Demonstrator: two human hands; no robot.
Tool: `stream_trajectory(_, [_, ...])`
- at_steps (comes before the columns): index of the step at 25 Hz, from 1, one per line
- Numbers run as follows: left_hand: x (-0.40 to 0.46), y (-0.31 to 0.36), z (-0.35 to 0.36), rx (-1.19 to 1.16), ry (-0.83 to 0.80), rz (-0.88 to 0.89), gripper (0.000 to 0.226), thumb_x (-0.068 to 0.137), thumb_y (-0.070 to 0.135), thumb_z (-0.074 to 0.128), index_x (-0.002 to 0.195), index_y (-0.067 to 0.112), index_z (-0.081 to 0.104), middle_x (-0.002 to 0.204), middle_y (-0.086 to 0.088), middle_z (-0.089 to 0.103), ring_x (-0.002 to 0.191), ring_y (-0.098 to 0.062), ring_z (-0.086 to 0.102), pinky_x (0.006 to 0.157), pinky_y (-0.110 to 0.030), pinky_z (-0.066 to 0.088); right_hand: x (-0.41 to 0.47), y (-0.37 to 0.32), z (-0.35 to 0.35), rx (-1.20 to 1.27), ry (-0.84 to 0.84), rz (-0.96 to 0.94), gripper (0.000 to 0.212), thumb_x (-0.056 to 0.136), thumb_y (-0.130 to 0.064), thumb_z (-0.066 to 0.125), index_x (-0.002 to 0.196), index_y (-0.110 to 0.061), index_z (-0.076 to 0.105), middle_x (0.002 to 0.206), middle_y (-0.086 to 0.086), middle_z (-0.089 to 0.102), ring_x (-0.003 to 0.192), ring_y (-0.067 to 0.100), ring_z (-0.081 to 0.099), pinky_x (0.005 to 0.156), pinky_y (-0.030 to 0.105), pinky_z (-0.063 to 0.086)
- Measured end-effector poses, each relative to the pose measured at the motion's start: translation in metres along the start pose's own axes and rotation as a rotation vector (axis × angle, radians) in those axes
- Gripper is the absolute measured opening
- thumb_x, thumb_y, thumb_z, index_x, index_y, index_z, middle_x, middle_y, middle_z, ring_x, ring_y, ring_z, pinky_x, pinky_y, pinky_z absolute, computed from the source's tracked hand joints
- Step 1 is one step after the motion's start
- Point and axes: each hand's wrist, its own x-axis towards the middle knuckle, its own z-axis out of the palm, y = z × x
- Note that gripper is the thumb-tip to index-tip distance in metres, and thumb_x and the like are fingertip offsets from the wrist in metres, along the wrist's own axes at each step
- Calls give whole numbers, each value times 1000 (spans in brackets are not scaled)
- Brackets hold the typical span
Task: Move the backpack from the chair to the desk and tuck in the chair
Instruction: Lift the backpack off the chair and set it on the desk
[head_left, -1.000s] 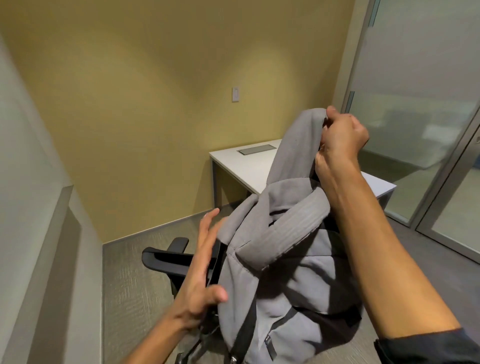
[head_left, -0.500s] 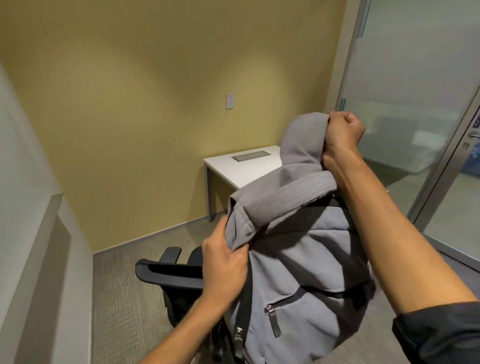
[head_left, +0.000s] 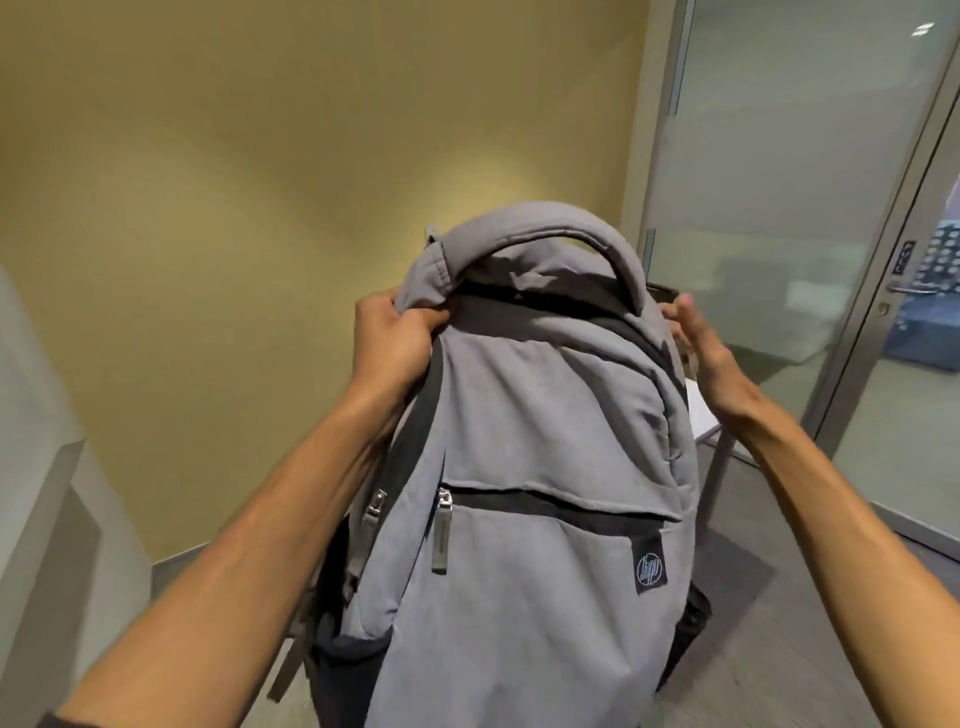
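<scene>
A grey backpack (head_left: 524, 467) with black trim and a small logo patch fills the middle of the view, held upright in the air. My left hand (head_left: 395, 340) is clenched on the grey shoulder strap at the bag's top left. My right hand (head_left: 698, 348) lies against the bag's upper right side with its fingers spread, not clearly gripping. Only a white corner of the desk (head_left: 698, 415) and one metal leg show behind the bag on the right. The chair is hidden.
A yellow wall (head_left: 234, 182) stands ahead. A frosted glass partition and a glass door with a metal handle (head_left: 904, 288) are on the right. A grey ledge (head_left: 57, 467) runs along the left. Grey carpet covers the floor.
The backpack has risen and turned its front towards me, now covering the desk and chair. My right hand let go of the strap and moved to the bag's right side.
</scene>
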Motion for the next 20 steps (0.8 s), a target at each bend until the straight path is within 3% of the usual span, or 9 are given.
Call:
stream_trajectory(2, [15,9,-3,-8,7,-53,14,80,-6,67,72,6,68,71,-5,64,62,-12,61,58,-24,47,-16,1,12,167,-176,-31,69,71,-65,64,126,-23,59,126,-13,67,118,4,59,102,27,45])
stream_trajectory(4, [30,16,-8,-10,2,-88,13,80,-5,68,72,6,68,70,-6,65,57,-13,63,55,-24,50,-30,0,27,145,-220,-78,74,57,-44,83,125,-29,56,117,-20,70,109,-2,64,88,16,50])
stream_trajectory(7, [47,26,-13,-3,-34,-81,10,79,-1,71,74,7,69,70,-6,69,61,-17,67,54,-23,54,-39,0,51,88,58,-131,60,68,-27,87,122,-23,63,112,-14,72,101,-1,67,78,13,52])
stream_trajectory(11, [68,48,-27,-6,-135,25,3,81,5,73,82,7,71,64,4,75,63,-10,72,57,-21,55,-23,-23,73,342,292,-194,27,80,-14,79,105,-20,71,100,-6,75,92,8,72,73,18,56])
stream_trajectory(14, [83,46,-63,-59,-334,-6,35,74,28,79,105,11,74,101,-5,78,95,-22,73,80,-30,59,4,-46,87,392,388,-205,15,84,-9,74,91,-22,73,89,-3,75,82,9,70,70,22,56])
stream_trajectory(15, [82,35,-78,-58,-429,-22,43,69,37,81,106,15,74,106,-5,77,97,-21,73,82,-31,59,12,-52,92,382,406,-216,14,84,-9,74,90,-22,73,87,-3,74,78,6,68,69,21,55])
stream_trajectory(18, [61,-37,-127,79,-532,-122,77,42,57,88,107,20,72,99,5,78,85,-14,74,71,-27,60,28,-57,110,361,403,-230,17,84,-4,73,97,-14,73,78,-10,72,71,-2,64,65,16,52])
stream_trajectory(20, [44,-95,-144,153,-476,-164,86,37,55,93,113,22,68,105,8,77,94,-11,73,81,-30,60,36,-52,125,334,396,-222,18,84,-1,72,97,-13,72,68,-18,72,67,-8,63,62,13,50])
